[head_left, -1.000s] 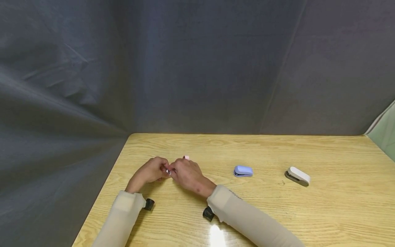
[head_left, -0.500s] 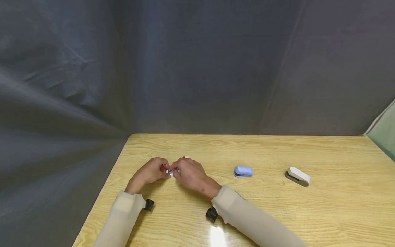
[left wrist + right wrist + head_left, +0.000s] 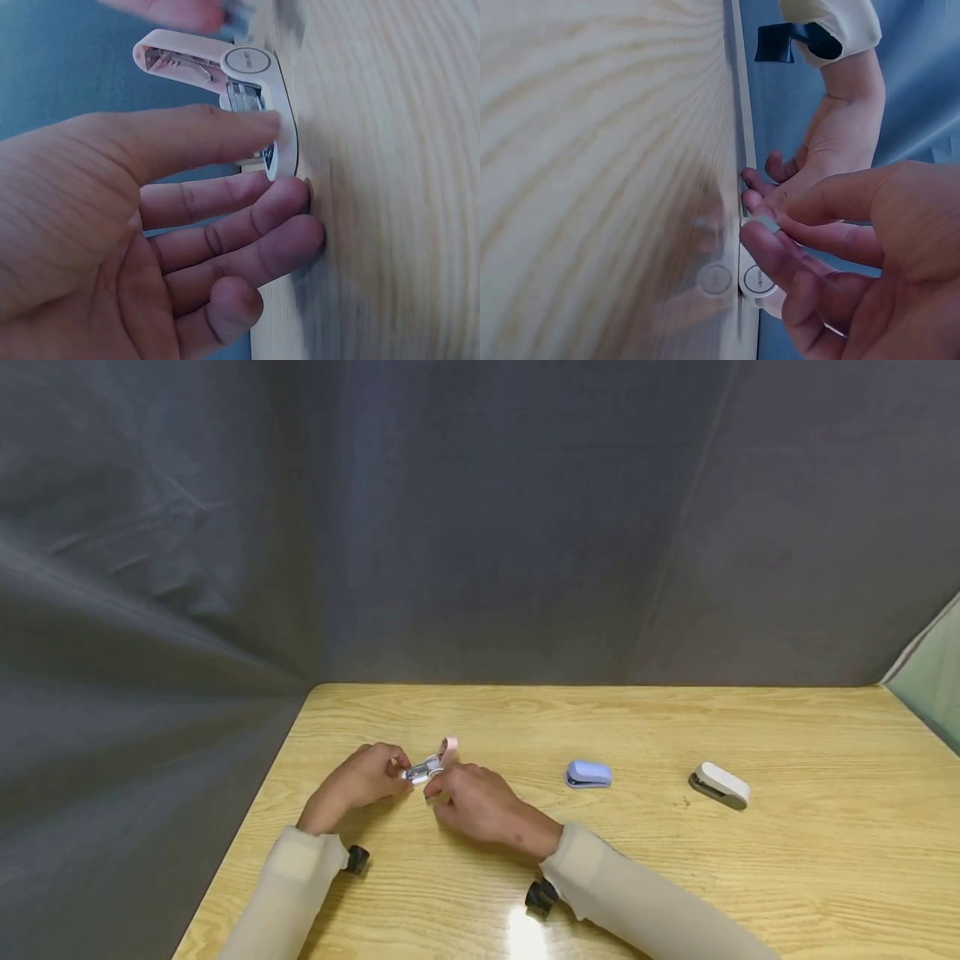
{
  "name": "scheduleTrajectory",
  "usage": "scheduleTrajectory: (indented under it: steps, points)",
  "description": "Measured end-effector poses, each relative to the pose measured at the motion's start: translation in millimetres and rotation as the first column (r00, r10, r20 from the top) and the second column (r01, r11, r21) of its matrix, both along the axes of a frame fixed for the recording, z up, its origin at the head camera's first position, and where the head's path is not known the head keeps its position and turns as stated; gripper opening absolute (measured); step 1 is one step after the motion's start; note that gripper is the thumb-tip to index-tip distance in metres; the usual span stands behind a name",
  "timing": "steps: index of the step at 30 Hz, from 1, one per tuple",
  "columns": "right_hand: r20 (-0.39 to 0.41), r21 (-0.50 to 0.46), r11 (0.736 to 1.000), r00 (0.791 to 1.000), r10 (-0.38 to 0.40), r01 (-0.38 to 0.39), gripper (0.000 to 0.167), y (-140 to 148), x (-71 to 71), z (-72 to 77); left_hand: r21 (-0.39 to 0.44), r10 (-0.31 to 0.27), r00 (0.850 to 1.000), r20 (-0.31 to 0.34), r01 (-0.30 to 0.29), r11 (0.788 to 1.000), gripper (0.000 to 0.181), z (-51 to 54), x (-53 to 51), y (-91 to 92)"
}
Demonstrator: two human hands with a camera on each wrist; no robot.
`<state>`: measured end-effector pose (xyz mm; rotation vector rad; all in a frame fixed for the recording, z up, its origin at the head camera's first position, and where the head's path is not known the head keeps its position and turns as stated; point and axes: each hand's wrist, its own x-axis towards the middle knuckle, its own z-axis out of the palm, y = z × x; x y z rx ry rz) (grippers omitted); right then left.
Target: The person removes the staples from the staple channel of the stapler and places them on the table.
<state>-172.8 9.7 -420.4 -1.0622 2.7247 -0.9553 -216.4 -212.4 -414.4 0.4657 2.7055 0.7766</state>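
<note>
Right hand (image 3: pixel 476 802) first: thumb and finger pinch a small grey strip (image 3: pixel 766 223), only a sliver of it showing, with the other fingers curling loosely below. It's just beside the left hand (image 3: pixel 363 775), and that one has the end of a pink-and-white mini stapler (image 3: pixel 423 769) between thumb and index finger, the remaining fingers bent and down at the tabletop. Beige sleeves (image 3: pixel 281 889) on both arms, a black wrist camera (image 3: pixel 357 859) poking out from the left cuff, another at the right.

Now the stapler itself: it's down on the wood, between the two hands, wide open! The pink lid (image 3: pixel 176 60) is swung right back on its round white hinge cap (image 3: pixel 247 61), and there's the metal channel (image 3: pixel 244 99) on show, partly behind the left thumb.

Out to the right, well apart from the hands, a lavender-blue stapler (image 3: pixel 588 774) lies on the wood-grain table (image 3: pixel 675 885). Farther right, a white-topped stapler (image 3: pixel 720 785) with a grey-brown base, lying at a slant. And beyond the table's back edge, a dark curtain (image 3: pixel 487 527).
</note>
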Motion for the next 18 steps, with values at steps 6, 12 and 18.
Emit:
scheduleTrajectory:
  steps: [6, 12, 18]
  points:
    - [0.005, 0.039, 0.998, 0.999, 0.046, -0.046, 0.019, 4, 6.6, 1.7, -0.016, 0.017, 1.000, 0.004, -0.017, 1.000, 0.035, 2.1, 5.3, -7.9]
    - [0.044, 0.078, 0.996, 0.998, 0.042, -0.045, 0.021, 5, 9.6, 3.0, -0.049, 0.033, 0.999, -0.016, -0.034, 0.998, 0.037, 7.5, 12.2, -9.5]
    - [0.077, 0.099, 0.994, 0.997, 0.026, -0.034, 0.013, 8, 11.2, -0.2, -0.116, 0.043, 0.997, -0.060, -0.050, 0.992, 0.038, 9.5, 17.2, -7.1]
